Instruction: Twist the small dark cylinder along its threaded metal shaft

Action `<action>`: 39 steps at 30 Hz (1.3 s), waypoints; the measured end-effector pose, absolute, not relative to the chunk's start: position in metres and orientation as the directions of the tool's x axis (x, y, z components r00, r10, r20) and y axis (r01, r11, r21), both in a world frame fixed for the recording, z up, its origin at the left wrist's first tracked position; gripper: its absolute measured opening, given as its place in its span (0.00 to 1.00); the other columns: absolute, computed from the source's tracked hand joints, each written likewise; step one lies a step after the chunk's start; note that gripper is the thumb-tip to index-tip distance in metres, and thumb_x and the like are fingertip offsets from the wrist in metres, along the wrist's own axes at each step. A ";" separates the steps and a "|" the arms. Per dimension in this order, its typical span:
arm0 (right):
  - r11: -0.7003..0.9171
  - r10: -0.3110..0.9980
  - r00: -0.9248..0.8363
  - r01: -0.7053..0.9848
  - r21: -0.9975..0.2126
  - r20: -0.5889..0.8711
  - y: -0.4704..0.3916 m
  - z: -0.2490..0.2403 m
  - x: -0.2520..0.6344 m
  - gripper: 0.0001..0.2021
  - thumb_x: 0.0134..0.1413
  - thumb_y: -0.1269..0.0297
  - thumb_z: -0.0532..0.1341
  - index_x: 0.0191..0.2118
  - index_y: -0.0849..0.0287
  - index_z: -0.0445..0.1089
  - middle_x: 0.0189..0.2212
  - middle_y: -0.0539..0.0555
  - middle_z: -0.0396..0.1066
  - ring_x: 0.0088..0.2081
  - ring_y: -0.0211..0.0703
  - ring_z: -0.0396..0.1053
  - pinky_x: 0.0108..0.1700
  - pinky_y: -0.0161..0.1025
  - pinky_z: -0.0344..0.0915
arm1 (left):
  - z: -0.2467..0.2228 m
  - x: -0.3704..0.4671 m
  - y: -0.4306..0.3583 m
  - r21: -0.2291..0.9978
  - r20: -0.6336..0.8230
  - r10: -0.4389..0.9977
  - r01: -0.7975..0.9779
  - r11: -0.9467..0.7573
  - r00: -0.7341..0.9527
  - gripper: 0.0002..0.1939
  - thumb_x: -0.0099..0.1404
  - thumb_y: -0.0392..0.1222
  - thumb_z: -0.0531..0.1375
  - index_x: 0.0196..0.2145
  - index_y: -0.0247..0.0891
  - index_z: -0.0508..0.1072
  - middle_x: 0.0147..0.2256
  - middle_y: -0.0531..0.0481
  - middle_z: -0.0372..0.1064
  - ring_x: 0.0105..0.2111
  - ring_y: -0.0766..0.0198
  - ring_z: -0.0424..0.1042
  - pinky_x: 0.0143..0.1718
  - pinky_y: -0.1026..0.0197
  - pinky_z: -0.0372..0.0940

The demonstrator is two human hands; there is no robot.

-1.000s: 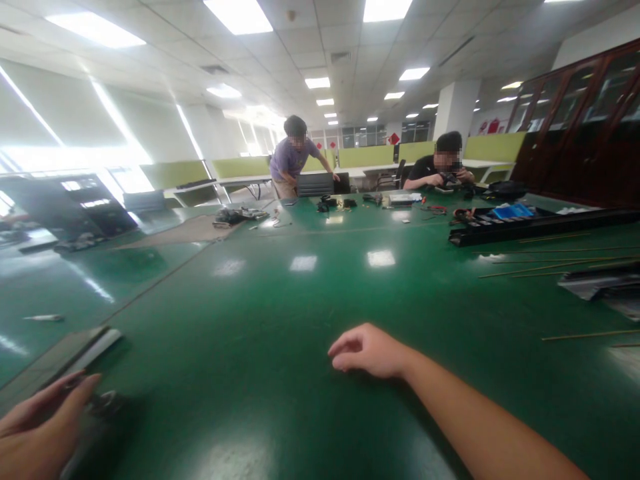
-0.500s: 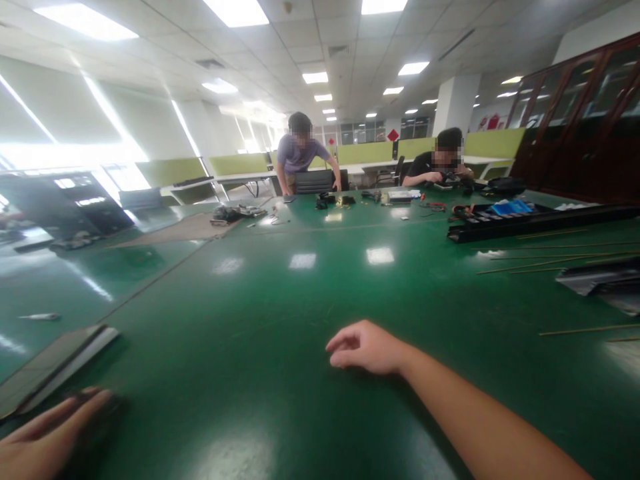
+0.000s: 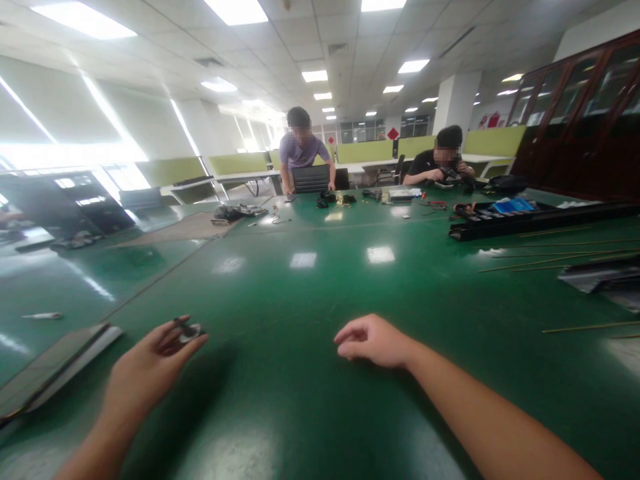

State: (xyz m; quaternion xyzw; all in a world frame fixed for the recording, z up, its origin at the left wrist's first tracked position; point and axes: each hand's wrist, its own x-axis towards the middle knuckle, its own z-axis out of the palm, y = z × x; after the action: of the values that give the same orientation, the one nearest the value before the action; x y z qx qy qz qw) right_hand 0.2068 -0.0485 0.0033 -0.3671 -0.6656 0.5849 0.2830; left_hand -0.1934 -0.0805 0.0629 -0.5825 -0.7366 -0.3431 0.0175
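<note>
From where I'm standing, with twelve o'clock straight ahead of the camera wearer, the left hand (image 3: 147, 367) is reaching toward ten o'clock over the green surface (image 3: 280, 293), grasping a small dark-and-silvery object (image 3: 190, 331) between its thumb and fingers. The right hand (image 3: 377, 341) is hovering or resting near one o'clock, I can't tell which; it is curling loosely, released, its thumb standing apart from the fingers. A flat panel (image 3: 53, 367) is lying toward nine o'clock, just beside the left hand, and a slim white item (image 3: 43, 315) is lying beyond it. Toward eleven, farther off, a brown mat (image 3: 183, 230) is spreading under some clutter. Thin rods (image 3: 565, 256) are stretching out toward two o'clock, and past them a long black tray (image 3: 500, 227) is holding a blue piece (image 3: 515, 205). Across the surface, a person in purple (image 3: 306, 153) is leaning over a chair (image 3: 311, 180) at twelve, while a person in black (image 3: 424, 167) is bending forward near one, handling something dark.
</note>
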 end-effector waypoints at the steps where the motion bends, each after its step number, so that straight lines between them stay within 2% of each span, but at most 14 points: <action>1: 0.060 0.844 -0.535 0.166 -0.984 -0.039 -0.046 0.002 0.209 0.18 0.48 0.58 0.69 0.43 0.63 0.77 0.30 0.54 0.77 0.30 0.40 0.73 0.37 0.37 0.67 | 0.063 -0.174 -0.069 0.538 0.380 0.876 0.841 0.051 -0.296 0.27 0.54 0.52 0.68 0.49 0.38 0.74 0.40 0.48 0.80 0.42 0.51 0.79 0.48 0.50 0.71; 3: 0.089 0.891 -0.454 0.178 -0.980 -0.002 -0.041 -0.002 0.213 0.16 0.49 0.58 0.68 0.42 0.63 0.77 0.29 0.55 0.77 0.30 0.41 0.73 0.35 0.37 0.67 | 0.064 -0.130 -0.046 0.607 0.358 0.919 0.790 -0.092 -0.167 0.28 0.54 0.54 0.67 0.49 0.36 0.74 0.41 0.44 0.79 0.44 0.50 0.77 0.53 0.47 0.68; 7: 0.206 0.957 -0.269 0.350 -0.914 0.113 -0.032 -0.005 0.223 0.14 0.51 0.61 0.66 0.43 0.62 0.76 0.33 0.56 0.77 0.33 0.43 0.73 0.38 0.39 0.68 | 0.058 -0.043 -0.014 0.705 0.373 0.915 0.595 -0.386 0.151 0.25 0.59 0.51 0.65 0.51 0.36 0.74 0.43 0.44 0.77 0.41 0.54 0.77 0.48 0.51 0.71; 10: 0.255 0.967 -0.156 0.531 -0.808 0.202 -0.029 -0.006 0.230 0.13 0.50 0.65 0.66 0.44 0.59 0.73 0.32 0.53 0.76 0.33 0.42 0.72 0.38 0.39 0.66 | 0.043 0.001 -0.005 0.647 0.424 0.823 0.510 -0.567 0.378 0.21 0.64 0.46 0.62 0.54 0.40 0.73 0.44 0.46 0.75 0.42 0.58 0.74 0.47 0.55 0.69; 12: 0.271 0.957 -0.094 0.627 -0.731 0.274 -0.029 -0.007 0.232 0.16 0.48 0.68 0.66 0.46 0.56 0.70 0.36 0.53 0.74 0.36 0.44 0.71 0.40 0.41 0.66 | 0.029 0.016 -0.004 0.600 0.442 0.774 0.493 -0.631 0.453 0.20 0.67 0.45 0.58 0.56 0.41 0.71 0.44 0.46 0.74 0.43 0.59 0.72 0.49 0.55 0.68; 14: 0.283 0.943 -0.061 0.662 -0.694 0.327 -0.030 -0.010 0.232 0.20 0.47 0.70 0.66 0.48 0.55 0.66 0.41 0.54 0.73 0.41 0.45 0.70 0.44 0.42 0.65 | 0.016 0.021 -0.004 0.591 0.435 0.765 0.491 -0.640 0.474 0.20 0.69 0.45 0.57 0.57 0.40 0.70 0.45 0.45 0.73 0.44 0.58 0.72 0.49 0.54 0.67; 17: 0.307 0.933 -0.059 0.646 -0.698 0.356 -0.030 -0.015 0.229 0.26 0.47 0.72 0.65 0.53 0.55 0.62 0.46 0.55 0.71 0.46 0.47 0.69 0.49 0.44 0.65 | 0.002 0.019 -0.004 0.648 0.395 0.807 0.489 -0.584 0.439 0.21 0.66 0.44 0.60 0.56 0.40 0.69 0.45 0.44 0.73 0.43 0.58 0.73 0.47 0.55 0.68; 21: 0.340 0.928 -0.090 0.600 -0.724 0.360 -0.031 -0.020 0.223 0.28 0.46 0.74 0.65 0.54 0.55 0.62 0.47 0.56 0.70 0.47 0.47 0.69 0.51 0.45 0.65 | -0.002 0.013 -0.004 0.713 0.390 0.833 0.443 -0.543 0.393 0.22 0.62 0.43 0.65 0.53 0.40 0.70 0.45 0.46 0.74 0.41 0.59 0.74 0.45 0.56 0.69; 27: 0.423 0.893 -0.131 0.571 -0.703 0.430 -0.034 -0.014 0.220 0.20 0.46 0.77 0.63 0.46 0.55 0.68 0.42 0.54 0.71 0.43 0.46 0.69 0.47 0.43 0.66 | -0.002 0.015 -0.005 0.689 0.429 0.783 0.397 -0.607 0.451 0.14 0.60 0.41 0.67 0.44 0.39 0.75 0.41 0.48 0.75 0.41 0.60 0.74 0.45 0.58 0.67; 31: 0.465 0.874 -0.175 0.574 -0.674 0.453 -0.035 -0.011 0.221 0.13 0.47 0.77 0.63 0.39 0.55 0.71 0.36 0.52 0.72 0.40 0.46 0.68 0.42 0.41 0.65 | -0.001 0.015 -0.007 0.678 0.429 0.742 0.359 -0.641 0.515 0.14 0.60 0.43 0.67 0.44 0.41 0.76 0.41 0.48 0.76 0.41 0.61 0.74 0.45 0.59 0.67; 39: 0.467 0.873 -0.180 0.571 -0.675 0.452 -0.040 -0.006 0.219 0.11 0.46 0.76 0.64 0.37 0.56 0.71 0.34 0.51 0.72 0.37 0.44 0.68 0.39 0.39 0.64 | 0.003 0.017 -0.013 0.669 0.452 0.735 0.353 -0.654 0.506 0.14 0.60 0.44 0.67 0.44 0.41 0.76 0.40 0.48 0.77 0.39 0.61 0.75 0.43 0.59 0.66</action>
State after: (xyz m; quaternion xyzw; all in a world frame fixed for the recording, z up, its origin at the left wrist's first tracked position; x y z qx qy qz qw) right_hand 0.2195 -0.0401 -0.0061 -0.4834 -0.7467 0.1804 0.4197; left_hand 0.0170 -0.0129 0.0034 -0.8291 -0.3279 -0.3737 -0.2557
